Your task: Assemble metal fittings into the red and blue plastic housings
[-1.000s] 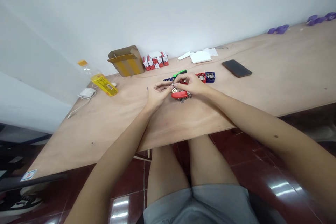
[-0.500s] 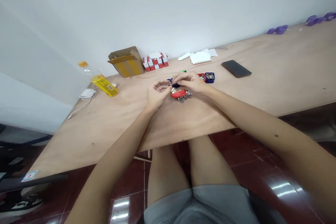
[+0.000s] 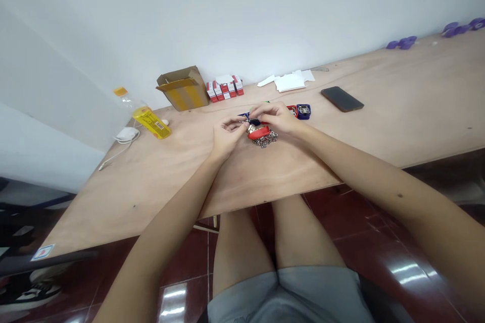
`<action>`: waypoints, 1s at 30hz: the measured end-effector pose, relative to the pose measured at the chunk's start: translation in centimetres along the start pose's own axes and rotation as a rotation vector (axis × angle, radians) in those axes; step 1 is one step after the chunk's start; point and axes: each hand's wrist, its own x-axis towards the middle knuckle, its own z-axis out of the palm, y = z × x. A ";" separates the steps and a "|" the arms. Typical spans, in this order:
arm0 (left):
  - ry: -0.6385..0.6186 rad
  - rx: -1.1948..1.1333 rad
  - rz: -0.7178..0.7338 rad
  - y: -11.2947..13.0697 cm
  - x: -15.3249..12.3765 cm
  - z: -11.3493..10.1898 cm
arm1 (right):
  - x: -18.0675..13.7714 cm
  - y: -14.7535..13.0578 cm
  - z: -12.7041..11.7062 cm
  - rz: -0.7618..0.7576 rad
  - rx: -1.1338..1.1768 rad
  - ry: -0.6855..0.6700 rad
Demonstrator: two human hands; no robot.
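Both my hands meet over the middle of the wooden table (image 3: 265, 171). My left hand (image 3: 226, 136) pinches a small metal piece at its fingertips. My right hand (image 3: 276, 117) is curled, its fingers pinched on the same small metal piece. Just below them a red-handled item (image 3: 259, 133) rests on a small heap of metal rings or chain (image 3: 265, 141). A dark blue piece (image 3: 254, 122) shows between the fingertips. Behind my right hand lie a red and a blue small holder (image 3: 300, 110) with metal parts in them.
A black phone (image 3: 342, 99) lies to the right. White papers (image 3: 290, 81), small red boxes (image 3: 224, 89) and an open cardboard box (image 3: 182, 88) line the wall. A yellow-labelled bottle (image 3: 146, 115) and a white charger (image 3: 127, 134) lie at left. Purple objects (image 3: 407, 41) sit far right.
My hands stayed together and shifted only slightly. The green item visible behind my right hand a second ago is now mostly covered, and the red-handled item has tilted a little.
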 end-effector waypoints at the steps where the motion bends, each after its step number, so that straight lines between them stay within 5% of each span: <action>1: -0.001 0.007 0.009 -0.1 0.0 -0.1 | 0.0 0.0 0.0 0.005 0.003 0.004; 20: -0.039 0.056 0.079 -0.3 -0.1 0.0 | -0.3 -0.4 0.8 -0.004 -0.208 -0.039; 30: -0.036 0.076 0.084 -0.8 0.1 -0.2 | -0.3 -0.1 0.9 0.064 -0.080 -0.020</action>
